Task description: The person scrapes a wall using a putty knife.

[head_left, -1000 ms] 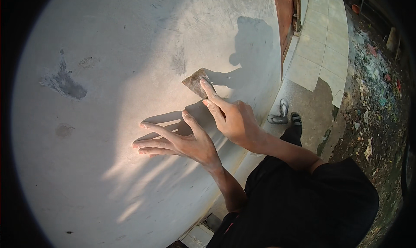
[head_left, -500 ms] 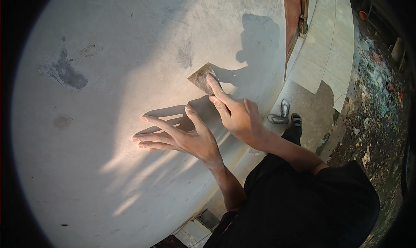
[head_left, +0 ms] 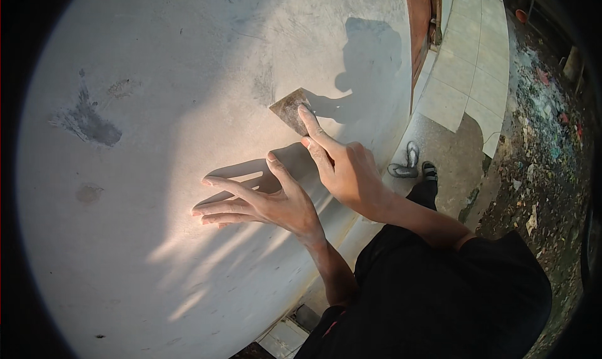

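Note:
A pale grey plastered wall (head_left: 119,227) fills most of the view. My right hand (head_left: 354,177) is closed on a flat, square-edged scraper (head_left: 291,113), its index finger stretched along the metal blade. The blade lies at or very near the wall, just below a grey smudge (head_left: 264,89); its grip is hidden inside my hand. Lower and to the left, my left hand (head_left: 276,205) holds nothing. Its fingers are spread toward the wall, with the tips at or close to the surface. Whitish dust coats the fingers of both hands.
Dark stains (head_left: 91,117) mark the wall at left. A reddish-brown frame (head_left: 421,30) bounds its far right end. Beyond run a pale tiled ledge (head_left: 461,64), a concrete floor with slippers (head_left: 406,163), and littered ground (head_left: 533,152).
The scraper has slid slightly up along the wall with my right hand, closer to the grey smudge. My left hand stays spread in nearly the same place. The view has shifted a little.

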A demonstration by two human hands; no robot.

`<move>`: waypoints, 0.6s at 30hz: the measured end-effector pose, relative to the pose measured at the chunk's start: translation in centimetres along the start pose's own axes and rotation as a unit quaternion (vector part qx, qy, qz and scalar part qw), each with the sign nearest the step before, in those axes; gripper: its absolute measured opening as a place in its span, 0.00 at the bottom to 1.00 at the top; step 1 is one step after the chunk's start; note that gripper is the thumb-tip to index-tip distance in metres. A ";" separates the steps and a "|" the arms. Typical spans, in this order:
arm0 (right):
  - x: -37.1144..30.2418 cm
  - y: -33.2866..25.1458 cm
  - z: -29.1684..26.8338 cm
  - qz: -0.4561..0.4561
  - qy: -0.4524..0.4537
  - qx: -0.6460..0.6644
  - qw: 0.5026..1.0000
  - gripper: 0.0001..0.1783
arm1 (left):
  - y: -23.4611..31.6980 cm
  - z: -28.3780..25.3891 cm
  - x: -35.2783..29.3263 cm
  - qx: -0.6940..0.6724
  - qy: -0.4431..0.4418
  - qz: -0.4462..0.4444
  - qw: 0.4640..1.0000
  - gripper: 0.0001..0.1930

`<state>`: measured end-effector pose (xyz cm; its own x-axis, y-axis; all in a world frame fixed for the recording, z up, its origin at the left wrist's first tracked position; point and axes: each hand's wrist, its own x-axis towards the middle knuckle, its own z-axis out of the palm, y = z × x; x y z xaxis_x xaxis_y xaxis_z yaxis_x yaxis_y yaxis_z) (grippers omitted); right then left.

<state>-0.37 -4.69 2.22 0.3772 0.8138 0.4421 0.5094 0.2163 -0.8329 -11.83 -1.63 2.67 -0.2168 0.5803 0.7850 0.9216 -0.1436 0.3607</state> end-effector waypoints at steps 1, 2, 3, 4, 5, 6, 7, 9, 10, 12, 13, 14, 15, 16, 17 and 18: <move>-0.4 0.0 -0.3 0.036 -0.066 0.015 0.997 0.27 | 0.2 0.5 0.2 -0.005 0.002 0.001 1.000 0.50; -0.2 -0.3 -0.6 0.038 -0.067 0.015 0.997 0.27 | 0.1 0.5 0.1 0.002 0.008 0.001 1.000 0.50; 0.5 -0.9 -1.0 0.056 -0.069 0.010 0.996 0.27 | 0.0 0.5 0.0 0.009 0.014 0.001 1.000 0.51; 1.0 -1.1 -1.1 0.074 -0.071 0.004 0.995 0.27 | -0.1 0.5 0.1 0.010 0.012 0.001 1.000 0.51; 1.4 -1.0 -0.9 0.076 -0.070 0.004 0.995 0.27 | 0.0 0.6 0.2 -0.002 0.017 -0.003 1.000 0.51; 1.6 -0.8 -0.5 0.043 -0.028 -0.015 0.999 0.28 | 0.0 0.6 0.2 -0.013 0.022 -0.006 1.000 0.52; 1.6 -0.5 -0.2 0.010 0.014 -0.034 0.999 0.29 | -0.1 0.4 0.0 -0.014 0.020 -0.005 1.000 0.52; -0.1 0.3 0.8 -0.012 0.017 -0.002 1.000 0.29 | -0.1 0.6 0.1 0.012 0.018 -0.014 1.000 0.53; -0.5 0.7 1.0 -0.034 0.018 0.029 0.999 0.29 | 0.2 0.9 0.2 0.007 0.020 -0.013 1.000 0.53; 1.4 0.2 -0.1 -0.015 0.017 0.009 1.000 0.29 | 0.3 0.7 0.0 0.016 0.018 -0.016 1.000 0.54; 2.0 -0.4 -0.7 0.003 0.013 -0.009 1.000 0.30 | 0.2 0.6 -0.1 0.018 0.015 -0.016 1.000 0.54; 2.1 -1.0 -1.0 0.004 0.013 -0.010 1.000 0.30 | -0.1 0.8 0.1 0.012 0.019 -0.013 1.000 0.54; 2.2 -1.6 -1.4 0.046 -0.032 -0.033 0.998 0.28 | -0.4 1.0 0.2 0.006 0.022 -0.011 1.000 0.55; 2.1 -1.9 -1.4 0.087 -0.077 -0.057 0.992 0.27 | -0.6 0.9 -0.1 0.006 0.019 -0.012 1.000 0.55; 1.7 -1.4 -1.1 0.085 -0.072 -0.062 0.992 0.27 | -0.6 1.2 -0.2 0.011 0.021 -0.009 1.000 0.55; 0.3 -1.0 -0.9 0.056 -0.064 -0.014 0.996 0.27 | -0.4 0.9 0.0 0.027 0.026 -0.002 0.999 0.55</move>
<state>-0.09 -5.17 3.44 0.3316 0.8945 0.2997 0.4924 0.1069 -0.8638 -11.89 -0.89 2.09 -0.2364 0.5380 0.8091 0.9362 -0.0969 0.3380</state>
